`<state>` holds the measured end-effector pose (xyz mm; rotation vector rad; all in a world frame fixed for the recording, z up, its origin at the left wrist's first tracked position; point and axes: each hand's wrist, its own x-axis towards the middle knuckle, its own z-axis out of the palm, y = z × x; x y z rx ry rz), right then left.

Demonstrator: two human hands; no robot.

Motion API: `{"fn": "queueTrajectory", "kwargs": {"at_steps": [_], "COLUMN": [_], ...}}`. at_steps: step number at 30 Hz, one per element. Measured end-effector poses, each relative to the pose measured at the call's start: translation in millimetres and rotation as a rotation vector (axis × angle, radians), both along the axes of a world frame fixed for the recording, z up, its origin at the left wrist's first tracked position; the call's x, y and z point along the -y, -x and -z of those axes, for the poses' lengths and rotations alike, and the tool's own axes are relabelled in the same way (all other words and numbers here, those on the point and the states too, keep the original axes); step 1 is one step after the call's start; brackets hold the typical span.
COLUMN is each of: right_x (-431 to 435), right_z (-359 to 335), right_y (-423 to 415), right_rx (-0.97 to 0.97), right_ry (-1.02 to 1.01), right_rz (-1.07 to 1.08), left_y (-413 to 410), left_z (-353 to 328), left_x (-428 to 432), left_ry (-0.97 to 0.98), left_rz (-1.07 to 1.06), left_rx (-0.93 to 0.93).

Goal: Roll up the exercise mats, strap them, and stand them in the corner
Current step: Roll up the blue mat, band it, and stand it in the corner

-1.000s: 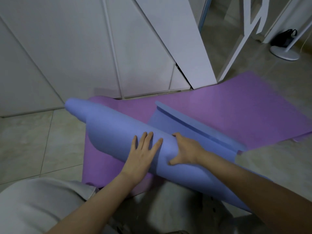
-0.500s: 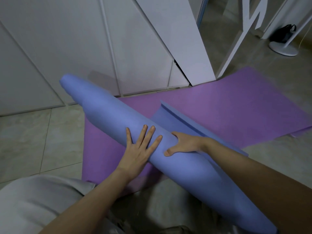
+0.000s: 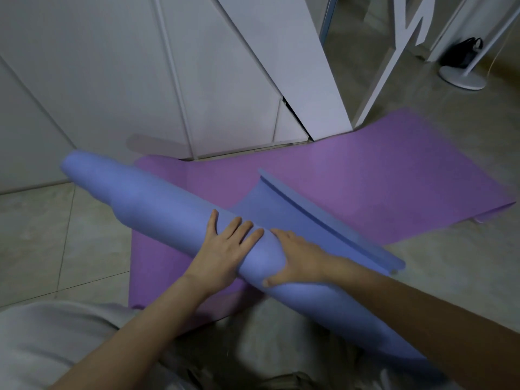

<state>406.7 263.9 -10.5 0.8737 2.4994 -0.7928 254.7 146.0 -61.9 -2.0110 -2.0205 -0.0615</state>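
Observation:
A blue exercise mat [image 3: 157,209] is mostly rolled into a long tube that runs from upper left to lower right. A short flap of it [image 3: 306,220] still lies flat beyond the roll, its edge curled up. My left hand [image 3: 225,249] presses flat on top of the roll with fingers spread. My right hand [image 3: 298,257] wraps the roll right beside it, thumb underneath. Under the blue mat a purple mat [image 3: 380,178] lies unrolled on the floor.
White cabinet doors [image 3: 140,80] stand close behind the mats, one door [image 3: 295,66] swung open. A white lamp base [image 3: 463,77] and a black bag [image 3: 461,54] sit at the far right. Tiled floor [image 3: 42,235] surrounds the mats. My knees are at the bottom.
The far end of the roll rose and then dropped again. My hands closed together on the roll, and my right hand went from pressing on top to wrapping around it.

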Motion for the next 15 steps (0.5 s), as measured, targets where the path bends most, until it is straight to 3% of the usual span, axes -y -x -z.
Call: {"fn": "queueTrajectory", "kwargs": {"at_steps": [2, 7, 11, 15], "right_x": [11, 20, 5, -15], "right_z": [8, 17, 12, 6], "right_y": [-8, -15, -13, -9], "right_rx": [0.044, 0.042, 0.004, -0.062], "right_ry": [-0.124, -0.141, -0.113, -0.065], "right_rz": [-0.045, -0.01, 0.09, 0.253], "left_y": [-2, -6, -11, -16], "left_z": [-3, -3, -6, -3], "left_x": [-2, -2, 1, 0], "left_ry": [0.071, 0.177, 0.109, -0.03], "left_rz": [0.0, 0.008, -0.054, -0.224], "left_rx": [0.019, 0.033, 0.065, 0.215]}}
